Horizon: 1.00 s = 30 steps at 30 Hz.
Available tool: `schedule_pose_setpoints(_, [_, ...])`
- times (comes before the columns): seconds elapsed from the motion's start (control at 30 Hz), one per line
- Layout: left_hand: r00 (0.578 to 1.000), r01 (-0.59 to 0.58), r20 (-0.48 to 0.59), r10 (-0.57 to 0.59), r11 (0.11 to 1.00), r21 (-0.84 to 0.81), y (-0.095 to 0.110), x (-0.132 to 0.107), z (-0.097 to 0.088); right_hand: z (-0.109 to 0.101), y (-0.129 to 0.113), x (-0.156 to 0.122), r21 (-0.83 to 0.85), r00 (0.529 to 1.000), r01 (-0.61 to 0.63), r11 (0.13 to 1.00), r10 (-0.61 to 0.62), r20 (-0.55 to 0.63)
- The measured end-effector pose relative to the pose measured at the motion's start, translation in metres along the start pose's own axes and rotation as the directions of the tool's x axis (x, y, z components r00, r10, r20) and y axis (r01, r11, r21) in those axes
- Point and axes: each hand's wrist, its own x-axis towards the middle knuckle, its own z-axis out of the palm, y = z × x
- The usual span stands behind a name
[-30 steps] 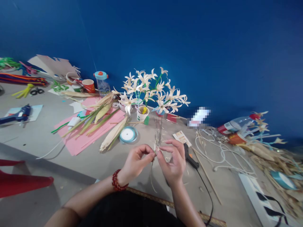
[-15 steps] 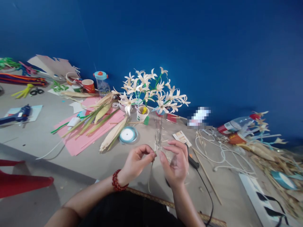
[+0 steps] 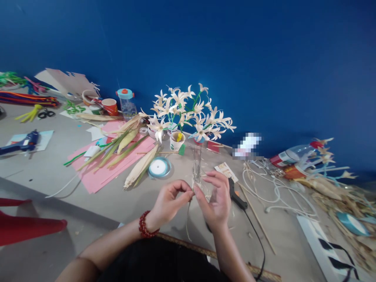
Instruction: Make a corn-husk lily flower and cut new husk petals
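Head view. We list: one left hand [image 3: 172, 203], its fingers clamped on a thin pale strand [image 3: 188, 225] hanging toward the near edge of the table [image 3: 114, 203]. One right hand [image 3: 216, 203], just beside, fingers apart; whether its thumb touches the strand we cannot tell. Thin wires [image 3: 196, 170], bundled, beyond both hands. Ribbon spool [image 3: 158, 167], nearby. White flowers [image 3: 183, 105], above cups [image 3: 176, 145] near the table's far edge.

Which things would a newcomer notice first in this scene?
Probably the white flowers, at the back of the table before the vivid blue wall. Next, in the foreground, come the left hand, with a red beaded bracelet at its wrist, and the right hand. Pink paper sheets lie farther left.
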Motion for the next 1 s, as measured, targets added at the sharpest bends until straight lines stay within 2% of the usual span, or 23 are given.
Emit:
schedule_pose_setpoints(0.27, [0.999,-0.050,0.000,0.050,0.998,0.042,0.0015,0.0006,0.0006,0.0004,-0.0012,0.0005,0.013,1.000,0.005,1.000,-0.005,0.002])
schedule_pose_setpoints(0.47, [1.000,-0.022,-0.007,0.022,0.999,0.023,-0.0001,0.0005,0.0000,-0.0034,0.0005,-0.0030,0.092,0.999,-0.038,0.995,0.036,0.019])
schedule_pose_setpoints(0.63, [1.000,-0.025,-0.010,0.025,1.000,-0.010,-0.0012,-0.0002,0.0014,-0.0033,0.0016,-0.0047,0.075,0.999,-0.028,0.997,0.026,0.029])
schedule_pose_setpoints(1.0, [0.994,-0.110,0.030,0.107,0.986,0.128,-0.0034,-0.0011,-0.0022,0.0000,0.0034,-0.0067,0.118,0.997,-0.072,0.990,0.068,0.038])
